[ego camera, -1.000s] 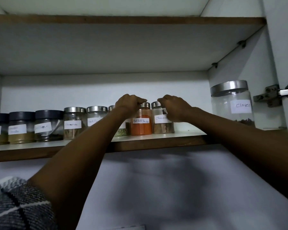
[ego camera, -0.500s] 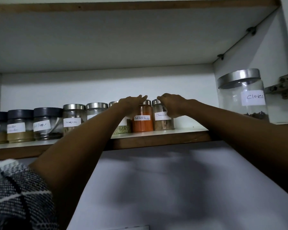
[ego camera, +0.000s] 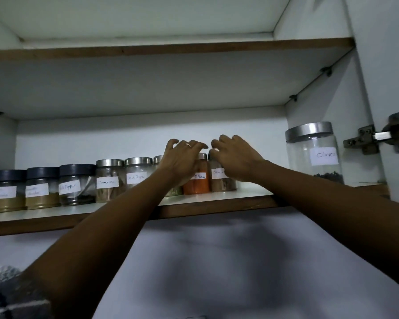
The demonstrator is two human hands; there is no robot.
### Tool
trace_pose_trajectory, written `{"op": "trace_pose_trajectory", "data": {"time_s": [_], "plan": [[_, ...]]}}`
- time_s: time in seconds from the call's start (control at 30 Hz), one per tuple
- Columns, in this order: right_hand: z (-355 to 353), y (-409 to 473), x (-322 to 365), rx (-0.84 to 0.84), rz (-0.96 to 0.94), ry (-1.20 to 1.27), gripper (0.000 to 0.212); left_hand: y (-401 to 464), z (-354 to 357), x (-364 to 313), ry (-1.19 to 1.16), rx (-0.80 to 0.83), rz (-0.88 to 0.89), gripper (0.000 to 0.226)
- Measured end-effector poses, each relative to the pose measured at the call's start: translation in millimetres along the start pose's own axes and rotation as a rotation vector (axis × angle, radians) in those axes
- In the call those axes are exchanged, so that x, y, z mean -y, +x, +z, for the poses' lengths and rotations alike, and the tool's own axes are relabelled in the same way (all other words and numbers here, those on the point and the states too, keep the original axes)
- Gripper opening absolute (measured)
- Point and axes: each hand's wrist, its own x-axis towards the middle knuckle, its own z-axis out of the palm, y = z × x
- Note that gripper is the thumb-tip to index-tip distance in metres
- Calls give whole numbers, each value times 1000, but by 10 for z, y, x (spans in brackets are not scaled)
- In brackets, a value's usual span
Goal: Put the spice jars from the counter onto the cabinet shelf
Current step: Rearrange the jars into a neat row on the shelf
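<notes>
Both hands hover with loosely spread fingers, left hand (ego camera: 182, 161) over the red chilli jar (ego camera: 197, 178), right hand (ego camera: 234, 157) by the brown jar (ego camera: 221, 180), near the shelf's (ego camera: 217, 199) front edge. Withdrawing gently and straight back should avoid knocking the row.

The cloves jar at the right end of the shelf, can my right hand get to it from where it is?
Probably yes. The right hand hovers by the small jars, and the shelf between it and the cloves jar looks bare.
</notes>
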Motion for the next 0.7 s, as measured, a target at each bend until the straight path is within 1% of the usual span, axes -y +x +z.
{"op": "trace_pose_trajectory", "data": {"time_s": [0.07,0.1,0.17,0.27,0.4,0.47,0.57,0.63,0.7], "plan": [[-204,-88,14,-107,-216,-80,31,-95,-107,-53,77,-64,95,34],[-309,-145,4,-167,-294,-111,26,-135,-170,-83,108,-85,134,31],[-498,-261,-37,-229,-378,-114,21,-194,-325,-144,126,-114,189,28],[-723,-417,-157,-220,-414,-99,15,-221,-554,-281,100,-158,234,24],[-1011,-644,-428,-167,-304,-175,18,-169,-815,-577,25,-157,258,25],[-1146,-768,-571,-149,-220,-131,18,-96,-916,-758,-66,-147,254,29],[-1266,-935,-774,-67,-41,-80,18,24,-1024,-1036,-190,-111,208,38],[-1258,-1037,-913,2,86,-56,27,99,-1075,-1213,-248,-57,169,46],[-1235,-1132,-1004,126,230,36,42,154,-1116,-1370,-305,12,139,55]]}}
